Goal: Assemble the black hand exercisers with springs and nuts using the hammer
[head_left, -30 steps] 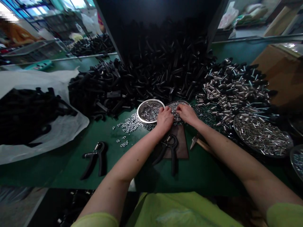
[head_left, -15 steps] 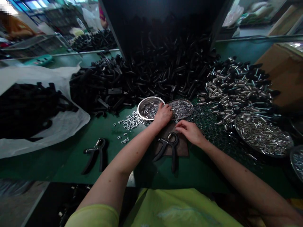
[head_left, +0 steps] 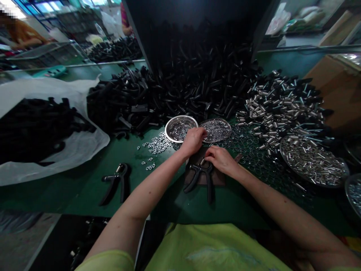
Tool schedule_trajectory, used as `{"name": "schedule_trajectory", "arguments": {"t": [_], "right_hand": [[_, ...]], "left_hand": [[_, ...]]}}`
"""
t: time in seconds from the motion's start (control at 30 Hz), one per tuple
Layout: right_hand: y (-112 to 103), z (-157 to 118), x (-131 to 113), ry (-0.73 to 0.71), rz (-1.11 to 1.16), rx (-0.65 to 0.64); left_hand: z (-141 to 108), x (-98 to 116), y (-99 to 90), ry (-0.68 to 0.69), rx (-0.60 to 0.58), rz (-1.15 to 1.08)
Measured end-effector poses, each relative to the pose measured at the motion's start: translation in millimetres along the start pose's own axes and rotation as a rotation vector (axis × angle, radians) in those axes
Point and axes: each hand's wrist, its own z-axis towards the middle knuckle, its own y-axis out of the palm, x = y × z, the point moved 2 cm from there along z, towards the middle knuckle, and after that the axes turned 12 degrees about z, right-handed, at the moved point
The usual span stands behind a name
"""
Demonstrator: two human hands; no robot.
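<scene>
Both hands sat narrow: my right hand curled onto the stiff, light black hand-grip trainer just below it, best taken by the handles; my left hand, beside a steel dish, showed no clear hold.

No readable text, labels, brands, numbers or signs in view. Black plastic hand-grip trainer: handles too dark to show any lettering. Brown cardboard carton: no legible print on visible side.
</scene>
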Motion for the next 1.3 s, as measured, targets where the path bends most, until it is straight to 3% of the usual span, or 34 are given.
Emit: {"name": "schedule_trajectory", "arguments": {"t": [0.17, 0.3, 0.4, 0.77, 0.9, 1.1, 1.3], "right_hand": [[-0.9, 4.9, -5.3, 0.015, -0.111, -0.039], [-1.1, 9.4, -5.6, 0.006, -0.134, -0.064], [0.2, 9.9, -8.0, 0.001, -0.15, -0.058], [3.0, 9.5, -8.6, -0.023, -0.13, -0.075], [-0.2, 17.1, -6.5, 0.005, -0.087, -0.092], [-4.6, 24.6, -7.5, 0.036, 0.04, -0.137], [-1.5, 23.5, 6.6, 0.093, 0.232, -0.155]], "left_hand": [[-51.6, 8.3, -19.7, -0.129, -0.159, -0.429], [-89.1, 15.8, -17.9, -0.06, -0.202, -0.451], [-103.1, 19.6, -10.0, -0.027, -0.181, -0.405], [-111.0, 25.6, -1.4, -0.044, -0.105, -0.391], [-107.1, 26.3, -4.0, -0.031, -0.145, -0.394], [-101.0, 25.2, -1.9, -0.122, -0.238, -0.442], [-100.6, 21.5, 1.4, -0.168, -0.259, -0.537]]}}
